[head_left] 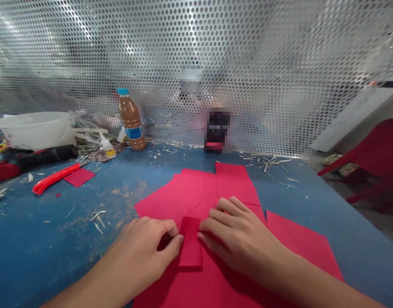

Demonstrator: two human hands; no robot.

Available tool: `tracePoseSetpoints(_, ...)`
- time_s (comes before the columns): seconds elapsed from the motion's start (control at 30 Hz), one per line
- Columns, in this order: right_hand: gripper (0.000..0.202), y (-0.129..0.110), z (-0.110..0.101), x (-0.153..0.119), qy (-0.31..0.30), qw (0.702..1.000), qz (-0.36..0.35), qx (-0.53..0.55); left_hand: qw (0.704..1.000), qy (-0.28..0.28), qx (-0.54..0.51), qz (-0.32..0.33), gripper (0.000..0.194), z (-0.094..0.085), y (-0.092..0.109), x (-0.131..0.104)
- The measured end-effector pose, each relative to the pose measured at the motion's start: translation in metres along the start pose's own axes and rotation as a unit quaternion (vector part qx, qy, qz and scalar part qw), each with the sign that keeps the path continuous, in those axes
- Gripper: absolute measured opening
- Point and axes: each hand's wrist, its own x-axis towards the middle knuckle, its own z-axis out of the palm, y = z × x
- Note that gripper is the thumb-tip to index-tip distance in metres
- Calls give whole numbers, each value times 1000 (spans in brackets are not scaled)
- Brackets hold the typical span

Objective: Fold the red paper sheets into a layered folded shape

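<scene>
A narrow folded strip of red paper (191, 246) lies over larger red sheets (196, 188) on the blue table. On its left edge, my left hand (148, 246) pinches the paper between thumb and forefinger. My right hand (236, 233) grips the opposite edge with its thumb and forefinger, the other fingers curled together over the red sheets. Another red sheet (303, 239) lies to the right, partly under my right forearm.
A red-handled knife (55, 177) rests by a small red square (80, 176) at the left. Behind are a white basin (39, 130), a glue bottle (107, 145), a brown-filled bottle (131, 119) and a dark phone-like object (217, 130) against the perforated metal panel (263, 77).
</scene>
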Motion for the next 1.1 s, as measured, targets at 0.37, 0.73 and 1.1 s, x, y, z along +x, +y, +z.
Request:
tracePoseSetpoints(0.37,17,-6,5,-3,-31,996,45,66,1000,-2,4,4,32,-2,1,0)
tracePoseSetpoints(0.73,4,-13,-14,2,-95,987,83,100,1000,0,6,19,33,-2,-2,-1)
tracePoseSetpoints(1.1,29,-14,-21,2,-121,980,100,123,998,8,51,33,31,-1,-2,-4)
